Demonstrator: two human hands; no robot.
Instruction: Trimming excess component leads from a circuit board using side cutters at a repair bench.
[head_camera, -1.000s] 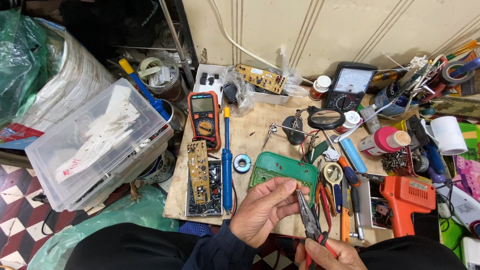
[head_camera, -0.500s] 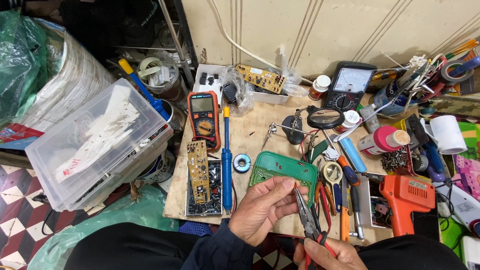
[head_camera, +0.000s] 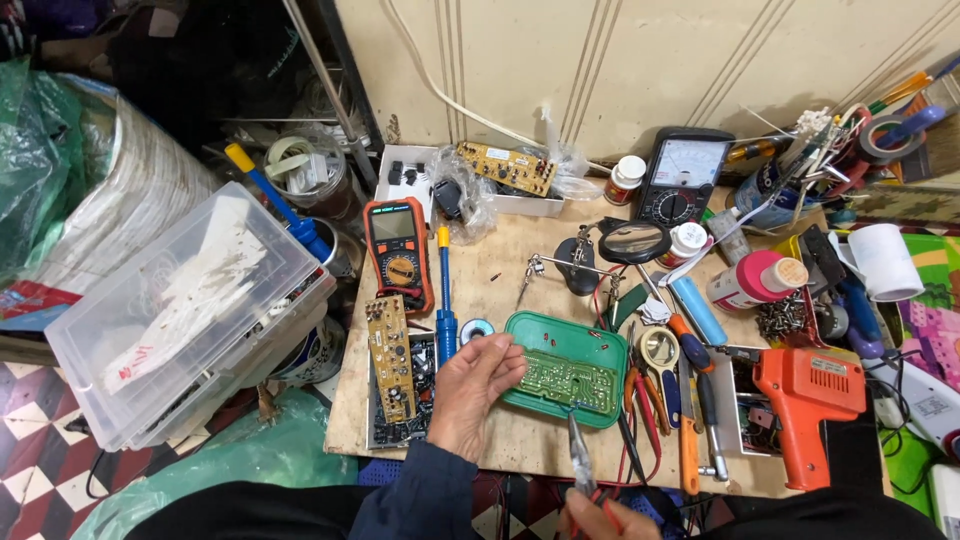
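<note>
My left hand (head_camera: 478, 388) grips the left edge of a green circuit board (head_camera: 566, 371) lying on the wooden board (head_camera: 490, 300). My right hand (head_camera: 598, 518) shows only partly at the bottom edge and holds red-handled pliers (head_camera: 580, 460). The plier tips point up and touch the lower edge of the green board.
An orange multimeter (head_camera: 399, 251), a blue-handled tool (head_camera: 445, 300) and a yellow circuit board (head_camera: 389, 356) lie to the left. Screwdrivers (head_camera: 688, 400), an orange soldering gun (head_camera: 808, 400), a magnifier stand (head_camera: 633, 240) and an analog meter (head_camera: 685, 175) crowd the right. A clear plastic bin (head_camera: 180, 310) stands far left.
My right hand has dropped lower and the pliers have turned more upright under the green board. My left hand stays on the board's edge.
</note>
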